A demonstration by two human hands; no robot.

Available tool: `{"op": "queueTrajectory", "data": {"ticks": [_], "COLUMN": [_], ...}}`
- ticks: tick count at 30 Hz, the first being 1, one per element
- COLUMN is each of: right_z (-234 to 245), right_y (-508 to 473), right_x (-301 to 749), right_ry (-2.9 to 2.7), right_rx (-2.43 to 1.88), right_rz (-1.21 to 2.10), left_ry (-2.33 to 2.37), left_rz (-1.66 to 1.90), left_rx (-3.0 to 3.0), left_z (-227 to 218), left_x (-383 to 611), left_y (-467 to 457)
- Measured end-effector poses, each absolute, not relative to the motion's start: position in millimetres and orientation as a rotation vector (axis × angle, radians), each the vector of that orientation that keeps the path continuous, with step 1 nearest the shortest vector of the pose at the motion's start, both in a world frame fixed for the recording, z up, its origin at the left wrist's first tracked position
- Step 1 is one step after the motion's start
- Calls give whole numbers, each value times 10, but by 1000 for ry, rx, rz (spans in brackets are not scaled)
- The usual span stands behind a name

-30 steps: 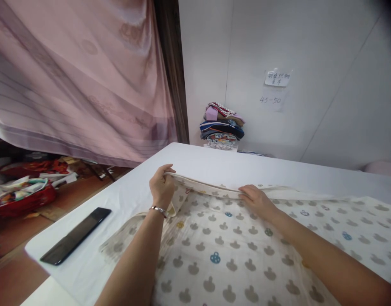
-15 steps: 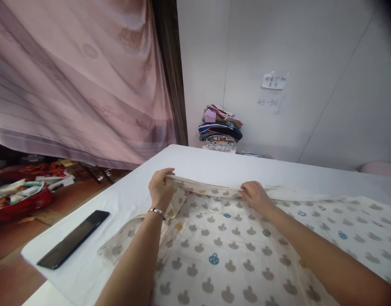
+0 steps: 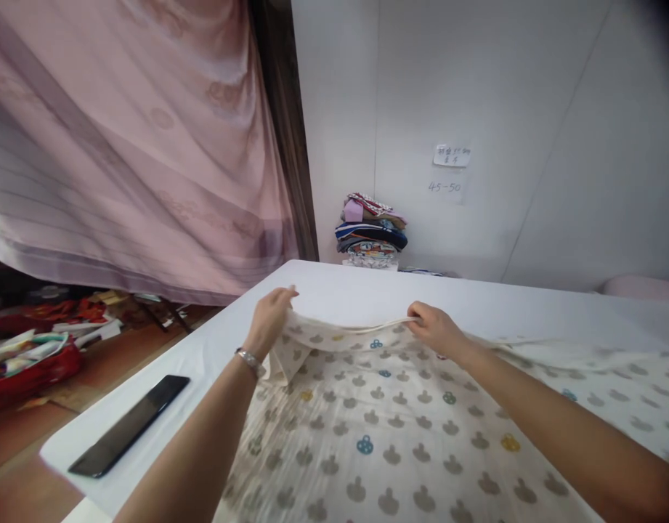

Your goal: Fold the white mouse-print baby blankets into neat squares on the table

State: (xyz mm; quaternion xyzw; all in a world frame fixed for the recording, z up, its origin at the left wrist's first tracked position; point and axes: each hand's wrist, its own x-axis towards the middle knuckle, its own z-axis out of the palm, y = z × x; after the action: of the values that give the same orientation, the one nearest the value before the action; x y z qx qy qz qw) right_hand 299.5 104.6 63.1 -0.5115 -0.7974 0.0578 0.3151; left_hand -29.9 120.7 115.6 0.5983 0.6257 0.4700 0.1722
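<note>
A cream cloth (image 3: 388, 428) printed with grey, blue and yellow shapes lies spread over the white table (image 3: 214, 349). My left hand (image 3: 269, 319), with a bracelet at the wrist, pinches the cloth's far edge at its left corner. My right hand (image 3: 435, 330) grips the same far edge further right. Between the two hands the edge is lifted a little off the table and sags. Both forearms reach out over the cloth.
A black phone (image 3: 130, 425) lies near the table's left edge. A stack of folded clothes (image 3: 371, 232) stands against the white wall at the back. A pink curtain (image 3: 138, 145) hangs at left, over a cluttered floor with a red bag (image 3: 26, 359).
Both hands have pushed the cloth's far edge further away and raised it slightly. More of the printed cloth now lies unfolded beneath them. The view has tilted down a little.
</note>
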Motion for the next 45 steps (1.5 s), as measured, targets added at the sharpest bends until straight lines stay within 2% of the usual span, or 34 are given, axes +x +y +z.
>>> {"op": "queueTrajectory", "data": {"ticks": [2, 4, 9, 13, 20, 29, 35, 45], "right_z": [616, 611, 628, 593, 448, 311, 113, -1], "right_y": [939, 826, 535, 285, -146, -597, -742, -567], "right_x": [2972, 2941, 2835, 2801, 3017, 4201, 4835, 4826], "right_ry": [-2127, -2168, -2211, -2251, -2374, -2245, -2135, -2221], "right_rx": [-1333, -1322, -1295, -1263, -1141, -1378, -1612, -1707], "right_rz": [163, 162, 125, 71, 93, 286, -75, -393], "left_ry": [1941, 1875, 1484, 1436, 1155, 1228, 1253, 1362], "left_rz": [1010, 749, 478, 497, 684, 736, 721, 681], "left_rx": [2054, 2388, 2817, 2874, 3022, 3100, 3091, 3075], "left_z": [1137, 1069, 825, 673, 556, 496, 427, 432], "left_x": [-51, 273, 992, 1143, 837, 471, 486, 492], "left_y": [1023, 808, 417, 321, 101, -245, -301, -313]}}
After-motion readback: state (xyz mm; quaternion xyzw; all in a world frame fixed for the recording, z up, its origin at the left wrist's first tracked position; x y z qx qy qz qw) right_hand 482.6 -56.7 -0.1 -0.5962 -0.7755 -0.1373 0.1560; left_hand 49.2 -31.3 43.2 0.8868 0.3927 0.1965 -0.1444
